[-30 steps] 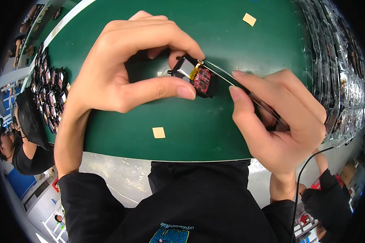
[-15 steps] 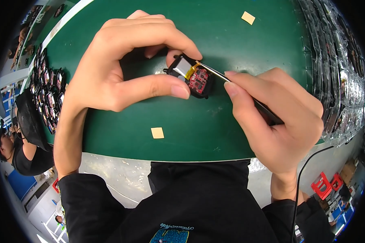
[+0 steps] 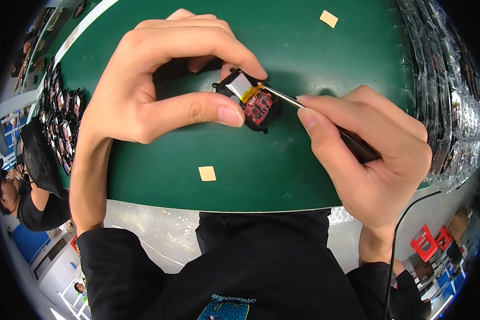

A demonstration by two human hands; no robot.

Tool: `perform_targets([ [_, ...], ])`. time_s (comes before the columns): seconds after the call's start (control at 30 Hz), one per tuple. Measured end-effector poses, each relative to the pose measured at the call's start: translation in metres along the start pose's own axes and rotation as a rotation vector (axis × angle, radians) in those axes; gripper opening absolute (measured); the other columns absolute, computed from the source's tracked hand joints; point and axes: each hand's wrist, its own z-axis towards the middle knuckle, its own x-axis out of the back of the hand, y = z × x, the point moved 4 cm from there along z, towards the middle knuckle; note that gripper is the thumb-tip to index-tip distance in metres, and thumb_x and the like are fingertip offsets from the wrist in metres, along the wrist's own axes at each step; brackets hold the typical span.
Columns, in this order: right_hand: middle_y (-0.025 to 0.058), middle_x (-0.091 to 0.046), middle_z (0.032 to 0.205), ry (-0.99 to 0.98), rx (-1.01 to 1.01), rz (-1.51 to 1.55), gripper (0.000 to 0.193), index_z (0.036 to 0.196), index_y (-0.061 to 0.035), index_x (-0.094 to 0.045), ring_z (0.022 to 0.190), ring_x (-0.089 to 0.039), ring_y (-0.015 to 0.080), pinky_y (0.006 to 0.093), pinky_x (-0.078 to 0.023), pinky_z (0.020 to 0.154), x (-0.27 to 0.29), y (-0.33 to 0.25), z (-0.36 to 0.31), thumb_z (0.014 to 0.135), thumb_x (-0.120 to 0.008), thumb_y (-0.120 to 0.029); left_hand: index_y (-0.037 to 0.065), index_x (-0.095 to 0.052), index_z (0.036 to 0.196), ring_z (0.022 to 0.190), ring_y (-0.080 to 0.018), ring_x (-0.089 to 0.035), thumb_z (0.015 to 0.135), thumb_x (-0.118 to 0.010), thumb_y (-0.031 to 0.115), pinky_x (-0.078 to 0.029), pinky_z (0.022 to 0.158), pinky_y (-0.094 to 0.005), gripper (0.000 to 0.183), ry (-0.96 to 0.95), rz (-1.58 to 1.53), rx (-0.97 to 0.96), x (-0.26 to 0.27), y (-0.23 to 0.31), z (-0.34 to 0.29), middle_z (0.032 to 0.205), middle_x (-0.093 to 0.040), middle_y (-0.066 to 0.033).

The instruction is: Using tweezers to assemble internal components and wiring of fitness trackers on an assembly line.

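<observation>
Between thumb and fingers, my left hand (image 3: 160, 80) grips a small black electronic casing (image 3: 265, 127) by its edges, its inside facing up. In it sit a silver battery (image 3: 238, 85) with yellow tape (image 3: 250, 94) along one end and a red circuit board (image 3: 258, 108). My right hand (image 3: 378, 144) is closed round slim metal tweezers (image 3: 285, 97) with a dark handle part. Their tip touches or nearly touches the yellow taped end at the casing's upper right. Whether the tip pinches anything is too small to tell.
The green table (image 3: 282, 176) carries two small pale yellow paper squares, one near (image 3: 207, 174) and one far (image 3: 329, 19). Many similar black casings (image 3: 64, 120) lie heaped at the left edge. Stacked clear plastic trays (image 3: 450, 106) line the right. A person (image 3: 34, 197) sits at far left.
The casing has shifted slightly left and turned a little in my left hand. My right hand and the tweezers have moved slightly right, with the tip still by the yellow tape.
</observation>
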Motion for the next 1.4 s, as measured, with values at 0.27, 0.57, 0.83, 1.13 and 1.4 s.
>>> perform_targets([
  [0.27, 0.0048, -0.066, 0.069, 0.000, -0.005, 0.029, 0.020, 0.100, 0.0026, -0.086, 0.058, -0.057, 0.0090, 0.0250, -0.038, 0.054, -0.003, 0.000, 0.000, 0.083, -0.084, 0.011, -0.006, -0.081, 0.108, 0.084, -0.0264, -0.070, 0.073, -0.091, 0.038, -0.044, 0.087, -0.0402, 0.057, -0.034, 0.062, -0.037, -0.001, 0.005, 0.001, 0.098, -0.080, -0.0147],
  [0.57, 0.0046, -0.066, 0.068, 0.004, 0.005, 0.023, 0.020, 0.099, 0.0030, -0.086, 0.056, -0.056, 0.0087, 0.0252, -0.036, 0.052, -0.002, 0.001, -0.002, 0.081, -0.083, 0.012, -0.005, -0.082, 0.106, 0.083, -0.0266, -0.070, 0.073, -0.092, 0.036, -0.044, 0.085, -0.0407, 0.053, -0.013, 0.064, -0.087, -0.003, 0.006, 0.003, 0.098, -0.080, -0.0150],
  [0.83, 0.0043, -0.066, 0.067, -0.002, 0.020, -0.002, 0.017, 0.098, 0.0050, -0.085, 0.056, -0.055, 0.0079, 0.0244, -0.036, 0.052, 0.001, -0.001, -0.002, 0.082, -0.083, 0.011, -0.003, -0.082, 0.109, 0.081, -0.0234, -0.065, 0.069, -0.094, 0.032, -0.043, 0.083, -0.0387, 0.055, 0.011, 0.045, -0.062, -0.004, 0.008, 0.002, 0.098, -0.080, -0.0124],
  [1.13, 0.0026, -0.069, 0.079, 0.104, -0.162, 0.076, 0.014, 0.107, 0.0069, -0.083, 0.067, -0.058, 0.0044, 0.0202, -0.038, 0.060, 0.009, 0.004, -0.010, 0.093, -0.083, 0.008, 0.000, -0.082, 0.118, 0.083, -0.0211, -0.063, 0.072, -0.089, 0.019, -0.042, 0.086, -0.0354, 0.050, 0.048, 0.018, 0.008, -0.004, 0.006, -0.001, 0.097, -0.077, -0.0076],
  [1.4, 0.0017, -0.068, 0.079, 0.114, -0.112, 0.089, 0.014, 0.107, 0.0064, -0.083, 0.066, -0.056, 0.0038, 0.0207, -0.037, 0.059, 0.009, 0.001, -0.009, 0.093, -0.083, 0.008, 0.003, -0.080, 0.101, 0.081, -0.0221, -0.063, 0.084, -0.080, 0.002, -0.042, 0.089, -0.0371, 0.017, 0.055, 0.046, 0.057, -0.010, 0.018, 0.002, 0.092, -0.075, -0.0048],
])
